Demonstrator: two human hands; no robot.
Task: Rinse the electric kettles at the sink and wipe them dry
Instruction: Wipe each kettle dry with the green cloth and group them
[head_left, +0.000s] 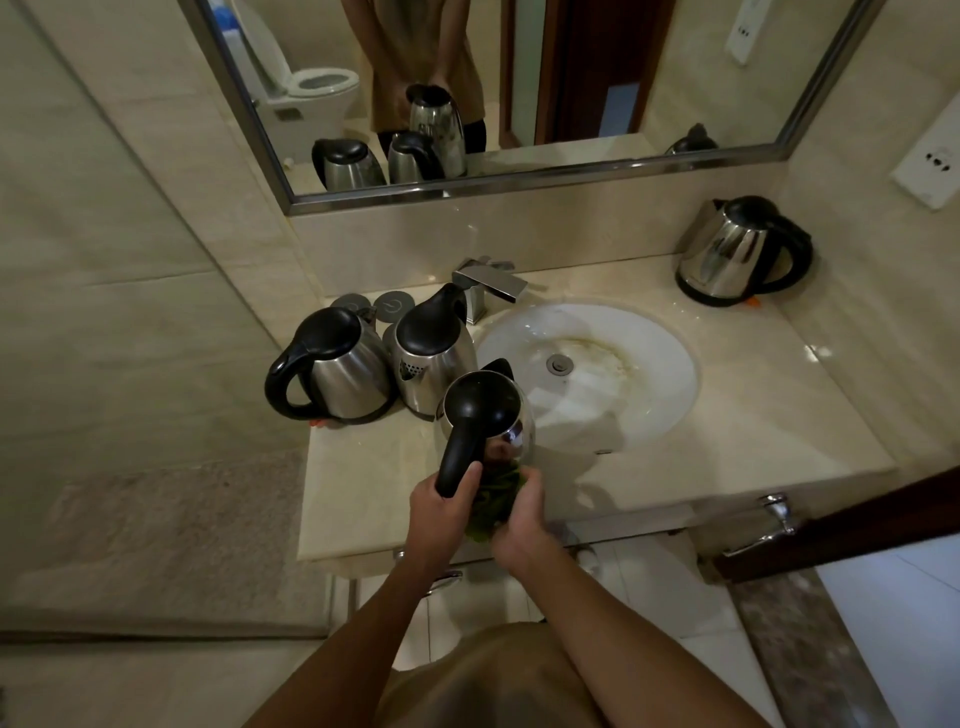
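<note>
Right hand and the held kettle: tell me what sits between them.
A green cloth, held in the right hand against the steel side of the held kettle. The head view shows it.

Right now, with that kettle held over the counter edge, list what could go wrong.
1. The held kettle hangs from the left hand by its handle alone while the right hand rubs it with the green cloth; a hard wipe might twist it loose.
2. It sits close to the two kettles beside the sink; a swing could knock them.
</note>
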